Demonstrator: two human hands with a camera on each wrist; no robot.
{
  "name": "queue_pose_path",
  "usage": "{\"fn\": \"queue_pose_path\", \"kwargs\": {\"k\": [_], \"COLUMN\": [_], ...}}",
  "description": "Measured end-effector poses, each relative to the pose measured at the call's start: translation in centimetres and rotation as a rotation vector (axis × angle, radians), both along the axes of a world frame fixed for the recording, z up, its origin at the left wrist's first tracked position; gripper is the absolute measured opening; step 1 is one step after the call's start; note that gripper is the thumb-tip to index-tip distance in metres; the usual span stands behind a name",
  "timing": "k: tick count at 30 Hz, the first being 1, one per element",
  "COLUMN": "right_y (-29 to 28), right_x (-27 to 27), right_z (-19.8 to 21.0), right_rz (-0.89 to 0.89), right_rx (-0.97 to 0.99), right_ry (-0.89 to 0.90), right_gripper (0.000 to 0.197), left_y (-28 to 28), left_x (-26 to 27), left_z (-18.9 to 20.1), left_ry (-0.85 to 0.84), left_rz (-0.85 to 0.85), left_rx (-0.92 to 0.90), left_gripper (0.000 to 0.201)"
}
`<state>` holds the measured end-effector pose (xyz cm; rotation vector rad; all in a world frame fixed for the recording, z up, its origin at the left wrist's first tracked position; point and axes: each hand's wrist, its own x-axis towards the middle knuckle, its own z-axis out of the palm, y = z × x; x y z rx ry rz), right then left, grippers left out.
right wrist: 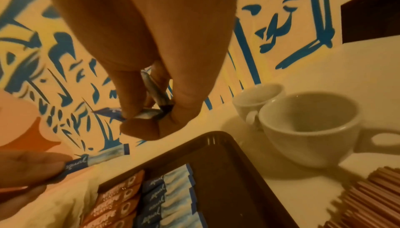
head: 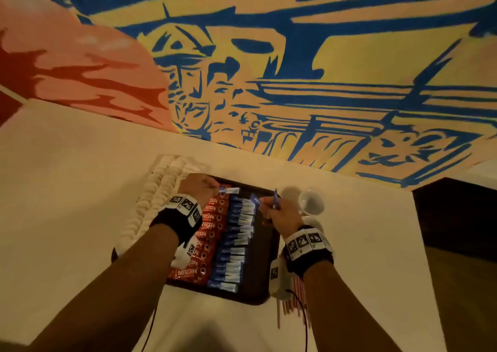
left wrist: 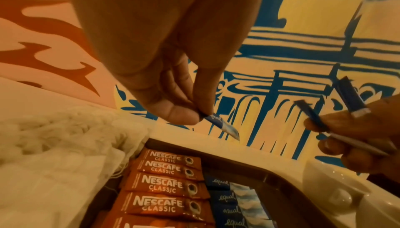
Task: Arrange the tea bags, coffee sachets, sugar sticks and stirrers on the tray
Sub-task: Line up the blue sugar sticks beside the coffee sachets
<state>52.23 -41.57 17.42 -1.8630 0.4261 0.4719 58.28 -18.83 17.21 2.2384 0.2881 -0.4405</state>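
Observation:
A dark tray (head: 265, 246) holds a column of red coffee sachets (head: 208, 225) and, to their right, a column of blue-and-white sugar sticks (head: 236, 240). My left hand (head: 199, 187) hovers over the tray's far end and pinches one sugar stick (left wrist: 218, 123) between thumb and fingers. My right hand (head: 279, 211) is above the tray's far right corner and grips two sugar sticks (right wrist: 151, 101). White tea bags (head: 158, 193) lie along the tray's left side. Brown stirrers (head: 291, 300) lie on the table to the right of the tray.
Two white cups (head: 312, 203) stand on the white table (head: 80, 190) just right of the tray's far corner. A painted wall (head: 295, 82) rises behind. The table's right edge drops to a dark floor (head: 457, 217).

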Motion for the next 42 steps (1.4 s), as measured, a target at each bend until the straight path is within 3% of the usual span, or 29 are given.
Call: {"fn": "queue_pose_path", "kwargs": {"k": [6,11,16,22,27,31,37,42], "right_y": [-0.8,-1.0,-1.2,-0.5,0.5,0.8,0.2,0.0], "right_x": [2.3,3.2,3.5,5.2,6.8,7.2,6.9,6.4], "right_z": [-3.8,-5.7,-6.5,-6.7,-6.7,-7.4,-7.2,-6.6], "right_rz": [0.010,-0.089,-0.214,-0.165,-0.145,-0.135,-0.056,-0.001], "right_rx": [0.035,0.055,0.032,-0.099,-0.120,-0.141,-0.278,-0.285], "right_ry": [0.066,0.082,0.068,0.030,0.026,0.010,0.062,-0.045], "right_gripper": [0.013,0.017,0.014,0.011,0.010,0.013,0.032,0.034], "left_y": [-2.7,-4.7,-5.7,-5.7,-5.3,-4.6,-4.6,-5.2], "left_x": [3.1,5.3,6.1,6.0,5.2,5.0,5.0,4.8], "left_z": [-3.1,-5.2,-6.3,-6.1,-4.8,-5.4,-6.3,-5.9], "left_ry": [0.037,0.114,0.149,0.093,0.135,0.137,0.145,0.140], "left_rz": [-0.077,-0.180,-0.175,-0.147,-0.261,-0.269,-0.277,-0.262], "left_rx": [0.034,0.074,0.092,0.092,-0.111,-0.041,0.037,0.033], "left_gripper": [0.009,0.023,0.027,0.014,0.009,0.013,0.012,0.017]}}
